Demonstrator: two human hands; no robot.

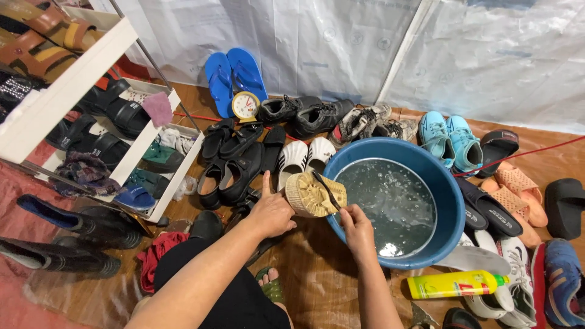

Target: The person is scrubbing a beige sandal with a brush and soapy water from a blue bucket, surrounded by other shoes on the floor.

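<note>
Evidently early in the wash: the left hand (271, 213) grips a tan shoe (314, 194) sole-up over the basin (448, 189) rim's near-left edge, the right hand (356, 226) pinches a dark brush (326, 189) against it, other pairs on the floor apparently untouched.

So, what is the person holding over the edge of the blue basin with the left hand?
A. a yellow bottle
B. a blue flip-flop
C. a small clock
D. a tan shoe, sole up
D: the left hand grips a tan shoe with its ribbed sole facing up, at the rim of the blue basin, while the right hand works on the sole with a thin dark tool.
</note>
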